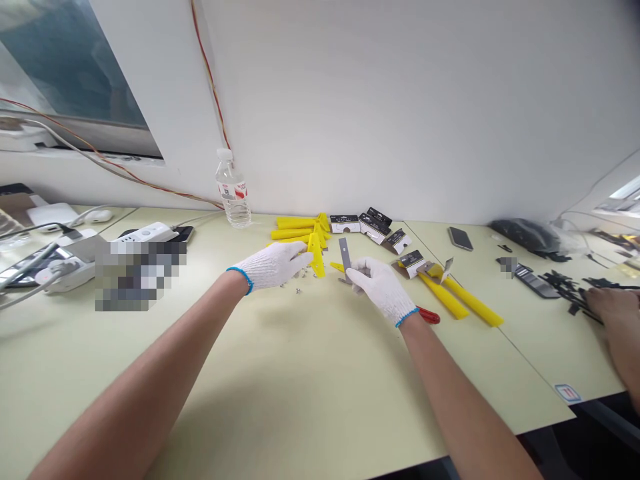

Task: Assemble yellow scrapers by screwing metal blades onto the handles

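Observation:
Both my hands wear white knit gloves. My left hand [276, 264] is closed on a yellow plastic scraper handle [316, 256] that stands tilted on the pale table [280, 373]. My right hand [377, 284] pinches a flat grey metal blade [345, 255] that sticks upward. Small screws [299, 290] lie on the table under my left hand. A pile of yellow handles [295, 228] lies behind, near the wall.
A water bottle [233, 191] stands by the wall. Small black-and-white boxes [380, 230] and two finished yellow scrapers [463, 298] lie to the right, with a phone [460, 238] beyond. A power strip [145, 234] sits left. Another person's hand [613, 308] handles black parts at the far right.

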`<move>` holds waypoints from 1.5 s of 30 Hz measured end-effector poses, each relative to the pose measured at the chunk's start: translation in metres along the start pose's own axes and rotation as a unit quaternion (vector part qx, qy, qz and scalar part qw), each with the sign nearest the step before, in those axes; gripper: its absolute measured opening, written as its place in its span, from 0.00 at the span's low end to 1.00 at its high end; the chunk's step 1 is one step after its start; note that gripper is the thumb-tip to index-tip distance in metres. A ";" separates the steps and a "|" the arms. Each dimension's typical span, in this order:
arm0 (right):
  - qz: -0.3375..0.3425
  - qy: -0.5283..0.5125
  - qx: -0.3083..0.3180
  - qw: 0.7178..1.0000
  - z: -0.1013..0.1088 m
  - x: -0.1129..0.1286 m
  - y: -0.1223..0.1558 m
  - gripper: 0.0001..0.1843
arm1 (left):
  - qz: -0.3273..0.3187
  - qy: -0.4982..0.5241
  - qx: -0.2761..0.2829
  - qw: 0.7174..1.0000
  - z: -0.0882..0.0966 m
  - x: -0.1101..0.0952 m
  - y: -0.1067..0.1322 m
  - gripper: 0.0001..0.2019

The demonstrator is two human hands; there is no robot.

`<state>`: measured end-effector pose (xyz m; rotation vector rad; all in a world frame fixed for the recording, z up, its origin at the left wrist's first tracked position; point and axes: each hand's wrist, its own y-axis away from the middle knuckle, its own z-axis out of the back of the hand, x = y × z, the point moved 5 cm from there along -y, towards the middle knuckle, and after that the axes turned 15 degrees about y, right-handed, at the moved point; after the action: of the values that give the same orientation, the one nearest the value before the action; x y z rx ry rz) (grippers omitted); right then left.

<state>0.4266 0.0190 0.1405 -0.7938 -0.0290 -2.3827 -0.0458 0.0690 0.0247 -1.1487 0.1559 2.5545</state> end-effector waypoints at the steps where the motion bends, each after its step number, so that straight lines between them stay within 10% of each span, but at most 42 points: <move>1: 0.009 0.057 -0.035 0.998 0.021 -0.019 0.020 0.23 | -0.024 -0.014 0.013 1.000 -0.003 -0.003 0.000 0.14; 10: 0.126 0.212 -0.319 0.915 0.065 -0.122 0.062 0.39 | -0.004 0.038 0.058 0.998 -0.025 -0.009 -0.001 0.18; 15: 0.174 0.197 -0.222 0.939 0.076 -0.173 0.062 0.35 | 0.008 0.048 0.057 0.997 -0.027 -0.014 0.001 0.18; 19: 0.173 0.102 -0.189 0.961 0.017 -0.087 0.017 0.28 | 0.011 0.061 0.051 0.997 -0.028 -0.011 -0.001 0.17; 24: -0.068 -0.094 -0.025 0.993 -0.186 0.061 -0.109 0.20 | -0.026 0.028 0.054 0.998 -0.028 -0.011 -0.002 0.15; 27: -0.134 -0.100 -0.007 0.986 -0.245 0.079 -0.142 0.21 | -0.030 -0.002 0.048 0.998 -0.028 -0.015 -0.001 0.16; 45: -0.240 -0.175 0.052 0.954 -0.246 0.061 -0.133 0.22 | -0.082 -0.025 0.059 0.995 -0.034 -0.017 -0.003 0.15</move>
<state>0.1815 0.0421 -0.0051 -1.2626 -0.5457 -2.6154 -0.0105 0.0593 0.0145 -1.0091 0.1896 2.3935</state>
